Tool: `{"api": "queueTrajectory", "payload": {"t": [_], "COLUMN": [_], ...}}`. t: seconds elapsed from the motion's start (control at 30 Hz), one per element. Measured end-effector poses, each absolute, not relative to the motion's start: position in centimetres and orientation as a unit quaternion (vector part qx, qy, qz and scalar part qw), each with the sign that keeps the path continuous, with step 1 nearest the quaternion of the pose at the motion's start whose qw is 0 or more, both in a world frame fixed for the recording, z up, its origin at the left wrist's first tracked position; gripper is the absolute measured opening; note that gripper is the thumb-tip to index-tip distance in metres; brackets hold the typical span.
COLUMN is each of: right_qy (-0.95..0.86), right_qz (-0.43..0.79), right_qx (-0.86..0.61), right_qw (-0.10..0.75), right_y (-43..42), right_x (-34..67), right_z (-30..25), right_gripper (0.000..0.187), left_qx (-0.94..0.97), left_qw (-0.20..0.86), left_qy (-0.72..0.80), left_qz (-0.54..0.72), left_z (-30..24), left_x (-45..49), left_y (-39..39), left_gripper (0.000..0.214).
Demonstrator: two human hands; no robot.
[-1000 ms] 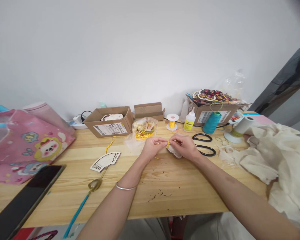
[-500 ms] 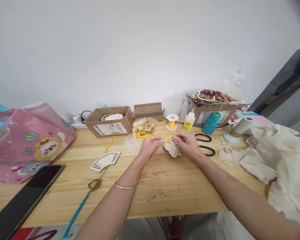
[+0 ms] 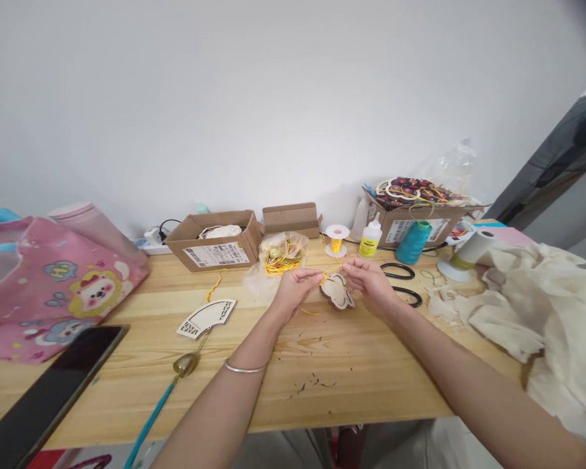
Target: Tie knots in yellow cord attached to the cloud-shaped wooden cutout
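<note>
Both of my hands pinch a yellow cord [image 3: 323, 279] above the middle of the wooden table. My left hand [image 3: 295, 291] has thumb and forefinger closed on the cord where it meets a flower-shaped wooden piece [image 3: 337, 292]. To the right, my right hand [image 3: 368, 279] is closed on another stretch of the cord, its fingertips just above the piece. A loose cord end lies below my left hand. Off to the left rests a fan-shaped wooden piece [image 3: 206, 318] with a yellow braided cord, a brass bell [image 3: 184, 364] and a blue tassel [image 3: 149, 425].
Behind my hands stand a bag of yellow cords and bells [image 3: 280, 255], a cord spool [image 3: 336, 241], a glue bottle [image 3: 370, 237], and teal thread [image 3: 413, 242]. Black-handled scissors [image 3: 404, 296] lie right. Cardboard boxes [image 3: 217, 251] line the wall; a phone [image 3: 53, 397] lies left, cream cloth [image 3: 561, 312] right.
My right hand has shifted slightly right, drawing away from my left hand, and more of the flower-shaped piece shows. My left hand stays pinched in about the same place.
</note>
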State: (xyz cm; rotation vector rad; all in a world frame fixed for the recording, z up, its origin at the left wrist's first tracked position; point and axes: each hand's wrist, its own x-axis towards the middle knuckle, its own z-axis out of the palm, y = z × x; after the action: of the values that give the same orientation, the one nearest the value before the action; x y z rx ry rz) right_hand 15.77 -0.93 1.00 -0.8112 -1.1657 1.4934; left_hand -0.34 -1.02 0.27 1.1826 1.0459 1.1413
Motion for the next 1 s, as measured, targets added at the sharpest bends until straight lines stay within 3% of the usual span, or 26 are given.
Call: {"api": "queueTrajectory", "payload": {"t": [0.33,0.77,0.87,1.0], "right_qy": [-0.453,-0.473,-0.488,-0.572], "right_qz": [0.668,0.568,0.613,0.674], "right_qx": [-0.310,-0.262,-0.234,-0.206], "right_qw": [0.503,0.620,0.575,0.420], "right_y": [-0.7,-0.7,-0.9,-1.7], "right_x": [15.9,20.1,19.8,18.6], "right_z": [0.6,4.7,4.2,3.4], "right_gripper": [0.014,0.015,0.022,0.043], "left_qx": [0.569,0.534,0.524,0.503], "left_qw": [0.536,0.513,0.509,0.508], "left_qy": [0.441,0.484,0.490,0.502], "left_qz": [0.441,0.466,0.475,0.486], "left_z": [0.0,0.5,0.5,0.1], "left_x": [-0.5,-0.3,-0.4,-0.6], "left_y": [-1.0,-0.9,-0.8,-0.5], "left_gripper": [0.022,0.024,0.024,0.028]}}
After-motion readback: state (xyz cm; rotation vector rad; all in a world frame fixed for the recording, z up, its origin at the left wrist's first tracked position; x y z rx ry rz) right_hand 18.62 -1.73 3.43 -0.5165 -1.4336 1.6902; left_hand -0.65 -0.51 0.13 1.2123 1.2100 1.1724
